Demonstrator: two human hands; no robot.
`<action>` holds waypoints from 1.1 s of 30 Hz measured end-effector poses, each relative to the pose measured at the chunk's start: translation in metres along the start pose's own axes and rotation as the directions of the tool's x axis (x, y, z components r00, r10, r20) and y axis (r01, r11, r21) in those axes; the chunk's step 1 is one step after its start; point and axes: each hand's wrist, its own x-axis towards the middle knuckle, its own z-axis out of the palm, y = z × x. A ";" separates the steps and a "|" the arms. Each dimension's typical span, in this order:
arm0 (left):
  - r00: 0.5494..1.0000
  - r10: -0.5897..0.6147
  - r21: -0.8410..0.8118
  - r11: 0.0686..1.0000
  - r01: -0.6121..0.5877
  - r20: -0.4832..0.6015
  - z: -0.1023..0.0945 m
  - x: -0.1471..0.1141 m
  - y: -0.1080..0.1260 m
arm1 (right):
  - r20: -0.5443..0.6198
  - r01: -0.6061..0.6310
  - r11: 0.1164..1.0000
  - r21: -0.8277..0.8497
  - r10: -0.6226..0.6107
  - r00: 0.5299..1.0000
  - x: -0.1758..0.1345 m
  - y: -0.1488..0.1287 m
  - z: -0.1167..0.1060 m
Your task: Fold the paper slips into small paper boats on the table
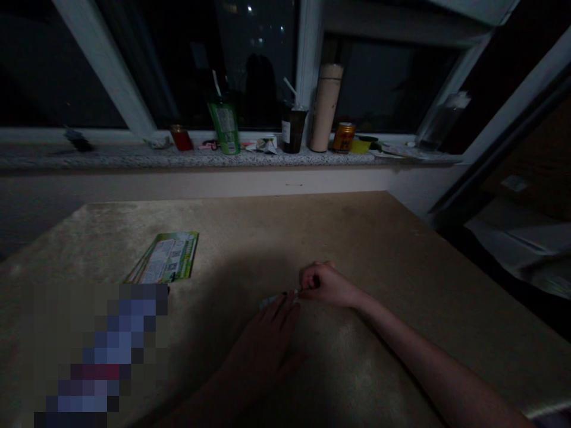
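My left hand (274, 333) lies flat with its fingers stretched out, pressing on a small pale flat piece (266, 302) on the table. The fingers cover most of this piece, and its kind is too dark and small to make out. Right beside those fingertips, my right hand (328, 284) is closed in a pinch at the right end of the piece. What exactly the pinched fingers hold is hidden. Both hands rest low over the brown tabletop (357, 232).
Green printed leaflets (167, 261) lie on the table at left, near a pixelated blue area. Along the window sill (156, 157) stand a green cup (227, 128), a dark cup with a straw (293, 131), a pinkish flask (325, 110), an orange can (343, 139) and a red jar (181, 138).
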 end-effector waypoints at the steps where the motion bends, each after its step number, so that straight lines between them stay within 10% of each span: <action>1: 1.000 -0.004 0.000 1.000 0.004 -0.010 0.001 0.000 0.000 | -0.028 0.047 0.999 -0.015 -0.047 0.998 -0.001 -0.001 0.003; 24: 0.998 0.067 -0.358 0.932 -0.057 0.015 -0.045 -0.001 -0.078 | -0.086 0.238 0.899 -0.367 -0.288 0.954 -0.009 -0.022 0.029; 33: 0.997 0.070 -0.264 0.962 -0.065 0.009 -0.040 0.003 -0.075 | 0.052 0.507 0.763 -0.400 -0.534 0.844 -0.007 -0.023 0.033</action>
